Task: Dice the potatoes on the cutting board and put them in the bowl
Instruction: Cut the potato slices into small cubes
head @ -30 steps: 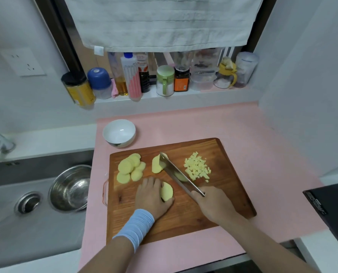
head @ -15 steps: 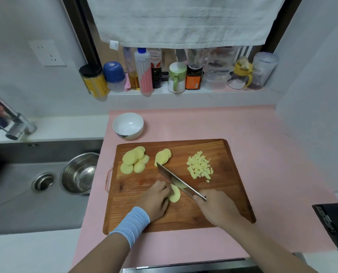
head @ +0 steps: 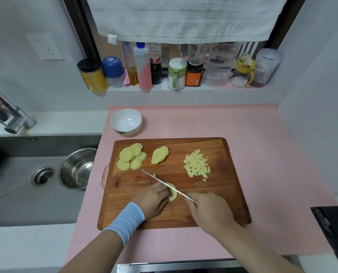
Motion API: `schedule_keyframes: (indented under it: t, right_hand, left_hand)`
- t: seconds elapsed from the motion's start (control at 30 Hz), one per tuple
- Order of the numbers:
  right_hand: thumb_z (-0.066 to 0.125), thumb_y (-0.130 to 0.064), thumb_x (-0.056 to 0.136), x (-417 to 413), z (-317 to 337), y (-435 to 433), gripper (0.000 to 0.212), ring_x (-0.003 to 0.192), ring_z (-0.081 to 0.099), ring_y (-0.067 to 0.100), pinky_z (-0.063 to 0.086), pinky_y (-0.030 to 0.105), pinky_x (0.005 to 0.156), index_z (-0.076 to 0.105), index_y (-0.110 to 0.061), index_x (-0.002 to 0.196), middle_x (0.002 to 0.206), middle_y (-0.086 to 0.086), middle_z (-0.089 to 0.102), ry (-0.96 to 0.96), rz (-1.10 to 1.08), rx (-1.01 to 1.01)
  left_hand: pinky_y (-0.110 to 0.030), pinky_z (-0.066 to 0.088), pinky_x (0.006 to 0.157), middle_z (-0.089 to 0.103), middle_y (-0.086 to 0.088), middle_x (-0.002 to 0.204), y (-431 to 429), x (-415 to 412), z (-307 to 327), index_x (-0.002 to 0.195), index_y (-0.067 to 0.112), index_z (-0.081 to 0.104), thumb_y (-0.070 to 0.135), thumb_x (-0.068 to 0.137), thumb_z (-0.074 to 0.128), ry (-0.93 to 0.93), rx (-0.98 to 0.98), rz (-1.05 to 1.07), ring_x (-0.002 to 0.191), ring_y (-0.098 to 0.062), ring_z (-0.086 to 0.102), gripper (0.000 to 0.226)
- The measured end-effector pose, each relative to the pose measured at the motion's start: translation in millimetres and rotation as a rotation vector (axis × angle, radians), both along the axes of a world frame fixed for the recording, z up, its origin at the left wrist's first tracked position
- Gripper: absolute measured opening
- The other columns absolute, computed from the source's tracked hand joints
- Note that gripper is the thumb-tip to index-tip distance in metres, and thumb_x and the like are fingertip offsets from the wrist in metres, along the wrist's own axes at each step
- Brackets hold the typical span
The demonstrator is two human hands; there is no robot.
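Observation:
A wooden cutting board [head: 223,194] lies on the pink counter. On its far left sits a pile of round potato slices [head: 130,158], beside it a smaller stack of slices [head: 159,155], and to the right a heap of diced potato [head: 196,165]. My left hand [head: 152,200], with a blue wristband, presses down a few potato slices [head: 173,195] near the board's middle front. My right hand [head: 209,209] grips the handle of a knife [head: 164,184], whose blade stands edge-down across those slices. An empty white bowl [head: 126,121] stands just beyond the board's far left corner.
A steel sink [head: 16,184] with a metal bowl [head: 77,168] and a tap [head: 12,117] lies to the left. Bottles and jars [head: 164,71] line the back ledge under a hanging towel. A black appliance [head: 333,229] sits at the right edge.
The knife blade has turned from flat and raised to upright, edge down on the slices under my left hand. My left hand's fingers have curled over the slices. The camera view has shifted.

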State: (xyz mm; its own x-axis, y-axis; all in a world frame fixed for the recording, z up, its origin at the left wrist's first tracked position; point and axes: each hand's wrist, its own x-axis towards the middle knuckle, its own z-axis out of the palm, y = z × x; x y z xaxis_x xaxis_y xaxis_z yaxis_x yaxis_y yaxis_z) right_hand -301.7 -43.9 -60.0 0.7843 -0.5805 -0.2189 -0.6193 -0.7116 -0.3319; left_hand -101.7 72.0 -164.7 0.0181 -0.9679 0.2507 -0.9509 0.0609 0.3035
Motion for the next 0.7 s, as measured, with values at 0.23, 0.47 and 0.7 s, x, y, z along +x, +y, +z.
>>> schedule_keyframes:
  t: [0.23, 0.47, 0.7]
  right_hand:
    - [0.040, -0.042, 0.105, -7.2, -2.0, -2.8, 0.029, 0.068, 0.063, 0.013, 0.052, 0.027, 0.063, 0.066, -0.028, 0.103, 0.079, -0.009, 0.067, 0.013, -0.007, -0.002]
    - [0.039, -0.043, 0.105, -8.4, -3.4, -6.8, 0.032, 0.064, 0.061, 0.011, 0.044, 0.020, 0.055, 0.066, -0.028, 0.097, 0.075, -0.011, 0.065, 0.018, 0.000, 0.024]
    - [0.044, -0.041, 0.104, 3.8, -5.7, -15.9, 0.036, 0.066, 0.061, 0.011, 0.047, 0.026, 0.058, 0.060, -0.025, 0.076, 0.073, -0.009, 0.063, 0.108, -0.064, 0.149]
  left_hand:
    - [-0.033, 0.055, 0.069, 0.060, 0.003, 0.095, 0.7, -1.2, -1.8, 0.087, 0.015, 0.065, 0.025, 0.092, 0.057, 0.016, -0.041, 0.001, 0.090, -0.018, 0.055, 0.014]
    - [-0.034, 0.055, 0.072, 0.060, 0.003, 0.098, 1.2, -0.7, -5.2, 0.091, 0.016, 0.065, 0.024, 0.092, 0.058, 0.030, -0.049, -0.007, 0.091, -0.019, 0.057, 0.011]
    - [-0.031, 0.053, 0.079, 0.061, 0.006, 0.107, 2.1, -0.7, -11.0, 0.100, 0.018, 0.066, 0.025, 0.095, 0.058, 0.071, -0.039, 0.007, 0.098, -0.017, 0.058, 0.013]
